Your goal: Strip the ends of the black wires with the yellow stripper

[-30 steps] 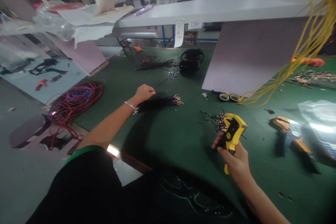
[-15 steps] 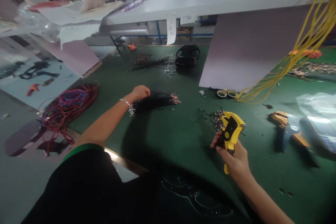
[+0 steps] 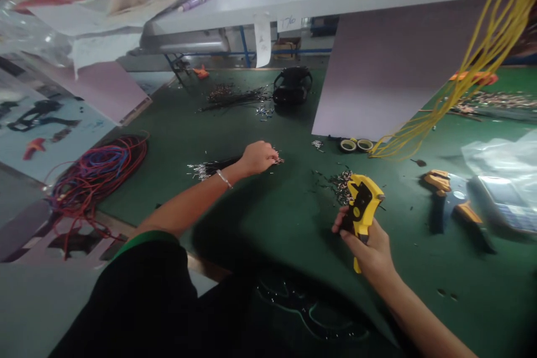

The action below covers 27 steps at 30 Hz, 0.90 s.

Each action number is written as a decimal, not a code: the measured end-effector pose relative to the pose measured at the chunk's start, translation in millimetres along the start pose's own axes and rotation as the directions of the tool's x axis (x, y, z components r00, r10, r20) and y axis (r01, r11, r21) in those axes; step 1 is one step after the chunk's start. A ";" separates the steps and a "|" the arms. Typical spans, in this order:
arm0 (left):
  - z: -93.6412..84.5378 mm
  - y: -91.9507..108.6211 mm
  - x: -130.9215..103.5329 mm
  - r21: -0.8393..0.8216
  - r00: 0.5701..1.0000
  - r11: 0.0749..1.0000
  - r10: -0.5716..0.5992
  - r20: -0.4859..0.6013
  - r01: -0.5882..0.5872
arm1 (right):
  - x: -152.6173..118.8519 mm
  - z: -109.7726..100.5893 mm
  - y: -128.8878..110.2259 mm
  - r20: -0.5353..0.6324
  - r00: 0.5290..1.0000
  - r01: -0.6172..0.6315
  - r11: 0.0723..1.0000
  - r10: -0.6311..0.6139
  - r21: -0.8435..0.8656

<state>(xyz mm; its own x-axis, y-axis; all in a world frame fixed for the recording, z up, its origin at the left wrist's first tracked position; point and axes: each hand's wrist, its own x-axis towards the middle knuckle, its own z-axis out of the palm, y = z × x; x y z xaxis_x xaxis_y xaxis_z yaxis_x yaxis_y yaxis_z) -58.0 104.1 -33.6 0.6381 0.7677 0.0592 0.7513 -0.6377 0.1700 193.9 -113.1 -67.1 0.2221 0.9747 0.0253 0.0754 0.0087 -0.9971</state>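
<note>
My left hand [image 3: 259,158] is closed at the copper-coloured right end of a bundle of black wires [image 3: 213,168] on the green table. Its fingertips touch the wire ends, but what they pinch is too small to make out. My right hand [image 3: 369,243] is wrapped round the handles of a yellow and black wire stripper [image 3: 364,201], held with its head up. Just left of the tool's head lies a pile of small cut wire pieces [image 3: 342,185].
Red and blue wire coils [image 3: 104,165] lie on the left. Another wire bundle [image 3: 239,95] and a black object [image 3: 292,85] are farther back. Tape rolls [image 3: 356,145], hanging yellow wires [image 3: 474,84], an orange-handled tool [image 3: 457,196] and a calculator-like device [image 3: 503,201] are on the right.
My left hand has moved right along the black wire bundle, from its left part to the copper-coloured end. My right hand still holds the wire stripper in nearly the same place. The view has shifted slightly.
</note>
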 end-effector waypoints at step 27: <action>-25.3 -20.0 30.0 -0.156 0.985 0.973 -0.161 0.068 0.170 | 0.2 0.5 -0.1 0.006 1.000 0.002 1.000 -0.002 -0.011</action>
<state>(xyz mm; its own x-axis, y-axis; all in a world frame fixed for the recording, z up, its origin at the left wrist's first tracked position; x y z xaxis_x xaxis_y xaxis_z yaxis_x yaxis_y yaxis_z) -58.2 141.6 -10.3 0.5190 0.8540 -0.0358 0.8130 -0.4802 0.3293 193.5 -112.8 -67.0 0.2157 0.9761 0.0271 0.0867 0.0085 -0.9962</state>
